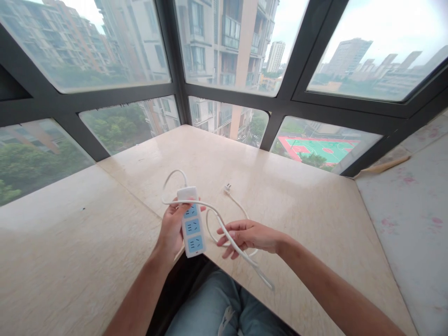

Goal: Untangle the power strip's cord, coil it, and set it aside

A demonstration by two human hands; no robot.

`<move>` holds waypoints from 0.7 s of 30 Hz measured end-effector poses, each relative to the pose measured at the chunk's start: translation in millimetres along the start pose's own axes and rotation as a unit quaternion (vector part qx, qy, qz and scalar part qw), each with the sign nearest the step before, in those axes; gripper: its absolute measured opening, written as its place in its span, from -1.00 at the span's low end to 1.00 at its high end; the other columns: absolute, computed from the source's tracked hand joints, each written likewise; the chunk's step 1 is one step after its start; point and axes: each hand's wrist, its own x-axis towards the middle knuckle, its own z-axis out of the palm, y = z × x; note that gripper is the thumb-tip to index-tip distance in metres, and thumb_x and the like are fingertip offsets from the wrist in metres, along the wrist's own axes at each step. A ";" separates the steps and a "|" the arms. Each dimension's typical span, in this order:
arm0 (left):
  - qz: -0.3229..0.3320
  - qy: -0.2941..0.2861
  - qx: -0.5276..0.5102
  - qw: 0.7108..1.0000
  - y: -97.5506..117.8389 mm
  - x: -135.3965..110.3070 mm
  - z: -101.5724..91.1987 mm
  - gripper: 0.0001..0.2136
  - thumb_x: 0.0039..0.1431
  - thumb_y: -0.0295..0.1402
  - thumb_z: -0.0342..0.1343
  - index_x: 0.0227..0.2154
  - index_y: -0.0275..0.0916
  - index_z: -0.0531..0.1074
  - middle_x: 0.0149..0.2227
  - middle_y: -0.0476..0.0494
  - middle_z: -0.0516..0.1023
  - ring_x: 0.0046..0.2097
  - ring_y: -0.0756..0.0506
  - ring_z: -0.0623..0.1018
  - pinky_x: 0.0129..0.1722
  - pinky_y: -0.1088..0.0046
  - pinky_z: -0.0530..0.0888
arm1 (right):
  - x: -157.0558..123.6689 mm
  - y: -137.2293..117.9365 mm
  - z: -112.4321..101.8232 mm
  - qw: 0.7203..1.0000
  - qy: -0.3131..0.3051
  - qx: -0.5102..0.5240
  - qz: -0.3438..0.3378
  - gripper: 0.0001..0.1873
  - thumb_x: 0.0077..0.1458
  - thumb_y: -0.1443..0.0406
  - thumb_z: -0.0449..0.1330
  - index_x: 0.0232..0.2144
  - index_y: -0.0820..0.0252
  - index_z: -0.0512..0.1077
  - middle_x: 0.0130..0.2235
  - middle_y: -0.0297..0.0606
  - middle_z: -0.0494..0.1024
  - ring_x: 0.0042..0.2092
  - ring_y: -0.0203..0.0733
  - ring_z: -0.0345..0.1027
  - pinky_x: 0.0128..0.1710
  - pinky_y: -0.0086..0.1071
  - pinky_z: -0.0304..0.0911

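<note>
Beside windows (224, 46), left fingers (178, 212) clasp a power strip (192, 227), right fingers (236, 225) parted behind cable (241, 252).

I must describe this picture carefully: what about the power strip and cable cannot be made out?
- Head view, power strip: its back, turned away from the camera.
- Head view, top socket: partly covered by the left hand.
- Head view, cable: its bend below the right hand, blurred.

Below and right of my left grip (171, 228), I read what looks like an X on the white strap (227, 317) over my jeans (199, 308); a mark on my power strip (192, 227) is too small to read.
</note>
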 end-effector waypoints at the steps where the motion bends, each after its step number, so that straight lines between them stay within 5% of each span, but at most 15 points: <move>1: 0.037 0.005 0.009 0.999 13.0 2.1 1.9 -0.58 -0.24 -0.25 0.38 -0.29 -0.29 0.41 -0.28 -0.16 0.58 -0.35 -0.17 0.60 -0.46 0.46 0.45 | -4.5 2.4 -2.8 0.998 -0.028 0.047 0.020 -0.45 0.14 0.00 0.16 0.06 0.23 0.33 -0.08 0.00 0.51 -0.26 -0.12 0.51 -0.28 -0.27 0.38; 4: 0.122 -0.014 0.065 0.990 53.4 7.4 17.1 -0.64 -0.21 -0.30 0.33 -0.31 -0.29 0.39 -0.35 -0.13 0.56 -0.39 -0.14 0.58 -0.48 0.47 0.44 | -19.2 9.3 -7.9 0.993 -0.089 0.072 -0.016 -0.33 0.16 -0.10 0.07 0.12 0.25 0.28 -0.24 -0.06 0.54 -0.53 -0.29 0.40 -0.58 -0.47 0.19; 7: 0.154 -0.063 0.122 0.979 80.7 10.7 42.8 -0.67 -0.22 -0.35 0.28 -0.32 -0.28 0.38 -0.45 -0.11 0.51 -0.42 -0.14 0.56 -0.52 0.48 0.42 | -30.0 9.9 3.7 0.994 -0.087 -0.004 -0.069 -0.21 0.05 -0.09 0.22 0.17 0.29 0.26 -0.36 -0.22 0.48 -0.52 -0.40 0.27 -0.54 -0.51 0.11; 11: 0.135 -0.085 0.133 0.978 81.0 11.0 78.6 -0.66 -0.23 -0.38 0.24 -0.30 -0.28 0.36 -0.47 -0.10 0.49 -0.44 -0.14 0.55 -0.53 0.46 0.42 | -24.4 -0.8 46.6 0.971 0.095 -0.200 -0.094 -0.18 -0.10 0.07 0.39 0.18 0.14 0.26 -0.12 -0.20 0.40 -0.21 -0.30 0.30 -0.24 -0.42 0.22; 14: 0.114 -0.081 0.118 0.983 70.7 8.3 96.0 -0.65 -0.22 -0.37 0.23 -0.28 -0.28 0.34 -0.48 -0.11 0.48 -0.44 -0.16 0.55 -0.54 0.45 0.41 | -8.7 -7.9 75.4 0.933 0.191 -0.255 -0.168 -0.49 -0.04 0.12 0.35 -0.04 0.18 0.42 0.01 -0.15 0.33 -0.03 -0.20 0.27 -0.08 -0.36 0.23; 16: 0.113 -0.090 0.107 0.984 69.5 8.1 101.4 -0.64 -0.21 -0.38 0.23 -0.28 -0.28 0.33 -0.49 -0.10 0.48 -0.44 -0.17 0.56 -0.53 0.42 0.43 | -1.2 -7.7 84.6 0.922 0.200 -0.261 -0.204 -0.77 0.10 0.18 0.23 -0.26 0.22 0.46 -0.12 -0.18 0.41 -0.10 -0.24 0.33 -0.13 -0.38 0.25; 21: 0.111 -0.074 0.064 0.989 82.8 21.0 106.0 -0.71 -0.21 -0.44 0.22 -0.35 -0.28 0.32 -0.51 -0.07 0.45 -0.42 -0.18 0.57 -0.44 0.34 0.49 | -6.4 8.8 80.8 0.902 0.171 -0.305 -0.253 -0.86 0.18 0.36 0.07 -0.30 0.22 0.44 -0.33 -0.28 0.47 -0.38 -0.35 0.35 -0.33 -0.44 0.26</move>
